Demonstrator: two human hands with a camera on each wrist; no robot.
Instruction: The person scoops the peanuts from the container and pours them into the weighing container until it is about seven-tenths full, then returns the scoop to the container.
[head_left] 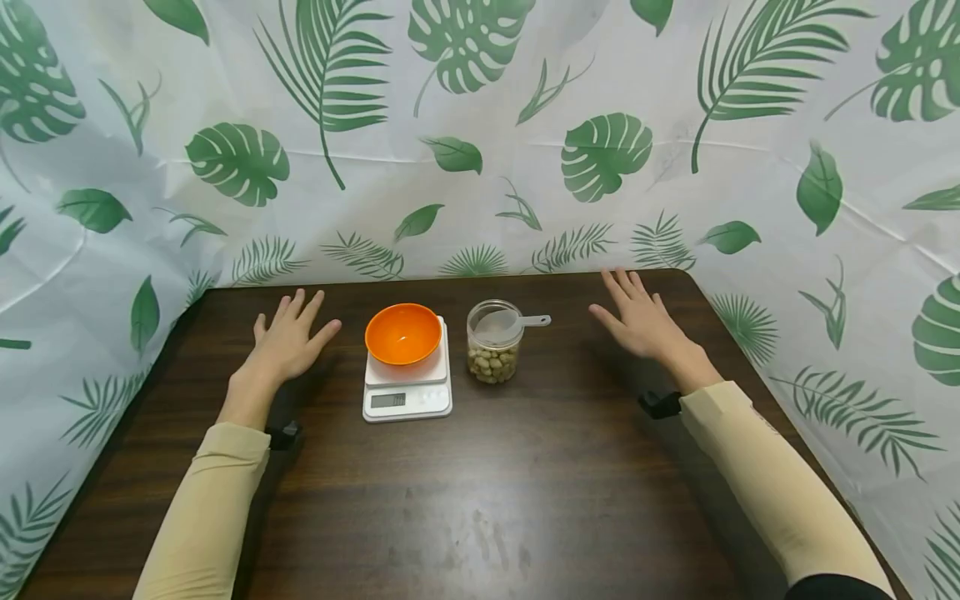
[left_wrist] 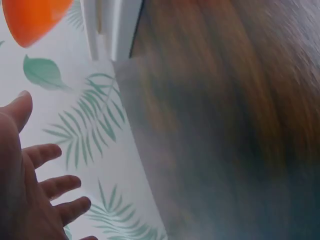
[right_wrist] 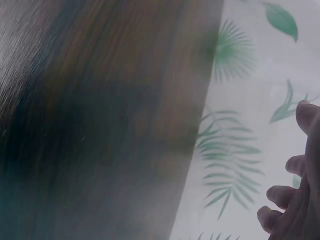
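Note:
My left hand [head_left: 283, 346] is spread over the table's left side with nothing in it. To its right, an orange bowl [head_left: 403, 335] sits on a white kitchen scale [head_left: 408, 402] with a small grey display. Beside the scale stands a clear jar [head_left: 492, 360] partly filled with pale, nut-like pieces. A whitish scoop [head_left: 501, 327] lies across the jar's mouth, its handle pointing right. Farther right, my right hand [head_left: 643, 323] is also spread and holds nothing. In the left wrist view, part of the bowl [left_wrist: 35, 20] and the scale's edge [left_wrist: 125, 30] show above the hand.
The dark wooden table [head_left: 480, 500] has rounded far corners. A white sheet with green leaf prints [head_left: 517, 233] hangs behind it and along both sides. Dark bands with small devices [head_left: 285, 435] are on both wrists.

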